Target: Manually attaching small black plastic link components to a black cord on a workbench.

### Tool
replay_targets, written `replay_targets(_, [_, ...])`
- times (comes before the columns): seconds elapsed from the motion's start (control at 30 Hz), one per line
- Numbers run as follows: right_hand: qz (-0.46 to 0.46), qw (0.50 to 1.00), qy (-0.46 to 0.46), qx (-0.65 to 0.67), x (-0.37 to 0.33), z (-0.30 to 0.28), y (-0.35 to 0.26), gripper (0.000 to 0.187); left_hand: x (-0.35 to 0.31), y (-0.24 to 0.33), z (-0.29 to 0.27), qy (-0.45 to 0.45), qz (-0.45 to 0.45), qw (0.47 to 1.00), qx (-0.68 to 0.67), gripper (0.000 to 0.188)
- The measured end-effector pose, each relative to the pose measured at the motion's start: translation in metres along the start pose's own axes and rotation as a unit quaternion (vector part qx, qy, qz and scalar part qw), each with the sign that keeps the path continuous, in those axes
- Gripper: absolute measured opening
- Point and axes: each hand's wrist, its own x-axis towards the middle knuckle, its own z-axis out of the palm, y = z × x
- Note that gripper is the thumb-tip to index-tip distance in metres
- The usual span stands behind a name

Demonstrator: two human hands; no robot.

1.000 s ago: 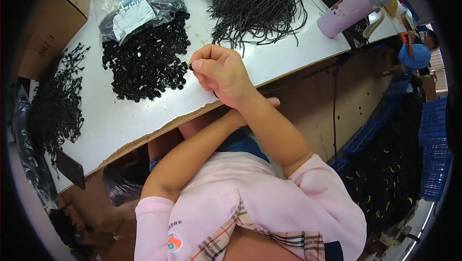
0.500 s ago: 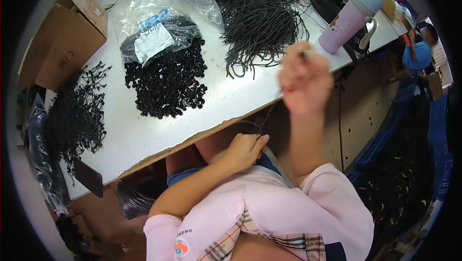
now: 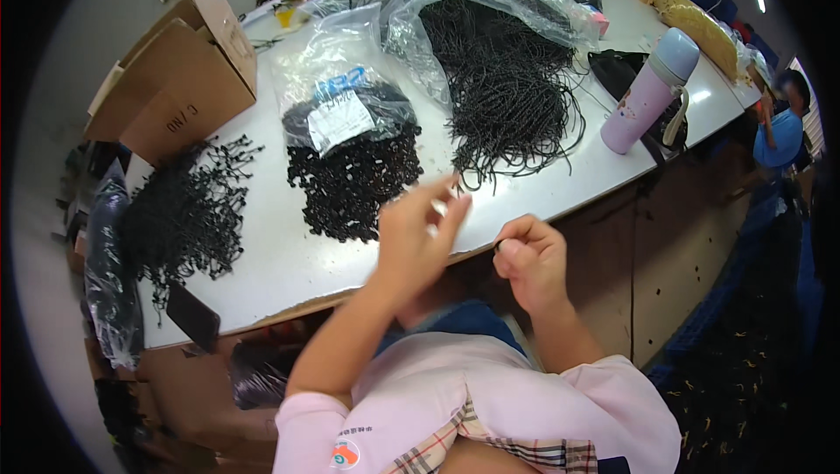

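My left hand (image 3: 413, 233) is over the table's front edge, thumb and fingers apart, its fingertips near the loose ends of a heap of black cords (image 3: 512, 111). I see no object clearly between them. Just to the right, in front of the edge, my right hand (image 3: 534, 266) is curled closed. A small black piece (image 3: 500, 246) shows at its thumb and forefinger; its exact kind cannot be made out. Beyond my left hand lies a pile of small black plastic pieces (image 3: 350, 190), spilling from a clear plastic bag (image 3: 328, 59) with a white label.
Tangled black cords with small end pieces (image 3: 188, 212) lie at the left, beside a cardboard box (image 3: 188, 80) and a dark phone (image 3: 193, 317). A lilac bottle (image 3: 647, 94) stands on the white table (image 3: 289, 268) at the right. Another person (image 3: 779, 124) is at the far right.
My left hand has risen from my lap to above the table edge, and its fingers have parted. My right hand has come down from its raised position, nearer my left. The view has shifted.
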Motion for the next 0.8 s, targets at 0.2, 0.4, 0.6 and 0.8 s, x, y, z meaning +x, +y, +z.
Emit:
replay_targets(0.2, [0.133,0.976,-0.077,0.155,-0.013,0.015,0.020,0.010,-0.058,0.005,-0.006,-0.017,0.089,0.993,-0.076,0.023])
replay_targets(0.4, [0.239,0.936,-0.140,0.215,-0.023,0.013,0.035,0.013,-0.084,-0.013,-0.011,0.034,0.141,0.989,-0.010,0.024])
replay_targets(0.6, [0.273,0.928,-0.143,0.210,-0.026,0.012,0.037,0.011,-0.089,-0.018,-0.004,0.080,0.182,0.978,0.056,0.016])
replay_targets(0.8, [0.273,0.934,-0.132,0.190,-0.036,0.010,0.038,0.008,-0.096,-0.015,-0.005,0.076,0.199,0.976,0.040,0.011])
